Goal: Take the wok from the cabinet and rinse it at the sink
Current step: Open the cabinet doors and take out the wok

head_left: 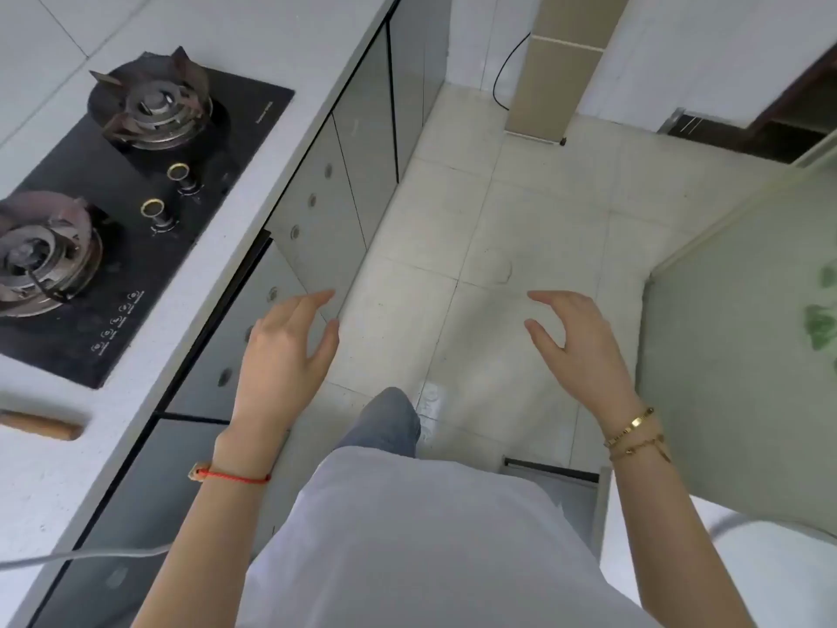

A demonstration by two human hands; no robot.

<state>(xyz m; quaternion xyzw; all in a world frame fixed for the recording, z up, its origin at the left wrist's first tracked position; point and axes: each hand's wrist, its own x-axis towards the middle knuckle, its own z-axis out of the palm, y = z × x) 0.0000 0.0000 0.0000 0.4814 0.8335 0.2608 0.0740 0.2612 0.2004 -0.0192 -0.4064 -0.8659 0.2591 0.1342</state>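
No wok and no sink show in the head view. Grey-fronted cabinets (pixel 326 206) run under the white countertop (pixel 290 83) on the left, their doors shut. My left hand (pixel 283 355) hovers in front of the cabinet fronts below the hob, fingers spread and holding nothing. Out over the tiled floor, my right hand (pixel 584 342) is also empty with its fingers apart. Both palms face each other, roughly shoulder-width apart.
A black two-burner gas hob (pixel 136 210) sits in the countertop. A wooden handle (pixel 40 426) lies at the counter's left edge. A frosted glass door (pixel 733 337) stands open on the right. Pale floor tiles (pixel 498 219) stretch ahead. A black cable (pixel 502 79) hangs by a beige pillar.
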